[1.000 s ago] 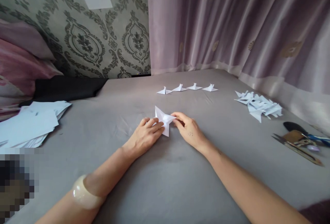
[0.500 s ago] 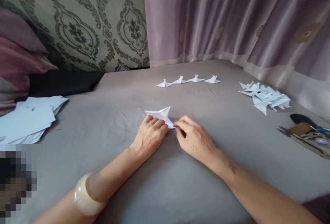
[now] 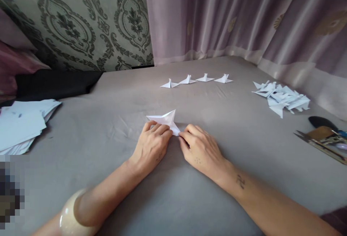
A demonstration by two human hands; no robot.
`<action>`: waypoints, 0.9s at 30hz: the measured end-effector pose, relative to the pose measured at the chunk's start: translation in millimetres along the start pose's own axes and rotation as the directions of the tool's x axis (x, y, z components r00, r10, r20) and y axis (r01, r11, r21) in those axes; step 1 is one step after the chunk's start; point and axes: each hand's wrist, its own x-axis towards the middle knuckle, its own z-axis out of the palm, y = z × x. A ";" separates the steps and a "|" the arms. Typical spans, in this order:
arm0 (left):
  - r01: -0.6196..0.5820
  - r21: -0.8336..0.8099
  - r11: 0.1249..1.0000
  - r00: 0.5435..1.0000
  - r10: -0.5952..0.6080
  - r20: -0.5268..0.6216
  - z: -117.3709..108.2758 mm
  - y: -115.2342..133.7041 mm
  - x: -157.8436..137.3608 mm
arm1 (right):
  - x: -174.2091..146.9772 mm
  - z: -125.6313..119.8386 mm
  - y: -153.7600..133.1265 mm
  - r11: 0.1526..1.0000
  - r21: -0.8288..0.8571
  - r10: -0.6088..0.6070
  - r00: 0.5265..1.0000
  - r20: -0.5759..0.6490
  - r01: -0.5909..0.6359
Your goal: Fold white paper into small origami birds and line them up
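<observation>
A white folded paper piece [image 3: 166,118] with pointed corners lies on the grey cloth surface in front of me. My left hand [image 3: 154,138] is closed over its near edge, fingers curled and pressing on it. At the paper's right corner, my right hand [image 3: 199,142] pinches the tip between thumb and forefinger. The near part of the paper is hidden under my left fingers. Further back stands a row of several small folded paper figures [image 3: 205,78] with flat pointed sides and a raised middle.
A pile of folded white paper pieces [image 3: 284,98] lies at the right, with scissors [image 3: 311,140] and small tools nearer me. On the left are a stack of white paper sheets [image 3: 21,123] and a black cloth [image 3: 54,84]. Curtains [image 3: 217,19] hang behind.
The view has shifted slightly. Both hands stay on the same folded paper, my right hand still at its right corner. Nothing has been let go.
</observation>
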 end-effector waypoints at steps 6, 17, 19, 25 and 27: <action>0.072 -0.046 0.996 0.997 -0.073 -0.007 0.1 0.8 3.9 | 3.7 5.7 3.3 0.998 0.010 0.056 0.998 0.004 -0.056; 0.173 -0.121 0.978 0.985 -0.169 0.039 2.3 -0.4 8.7 | 11.2 9.4 2.7 0.977 0.097 0.192 0.981 -0.016 -0.189; 0.192 -0.129 0.973 0.981 -0.189 0.039 3.2 -0.8 9.7 | 12.7 9.4 2.5 0.964 0.132 0.233 0.972 -0.006 -0.231; 0.228 -0.143 0.963 0.974 -0.224 0.046 5.1 -0.7 11.6 | 15.8 11.0 2.6 0.943 0.187 0.282 0.959 -0.005 -0.276; 0.238 -0.143 0.961 0.971 -0.233 0.054 5.7 -0.7 12.3 | 16.3 12.1 2.8 0.940 0.182 0.294 0.956 -0.003 -0.288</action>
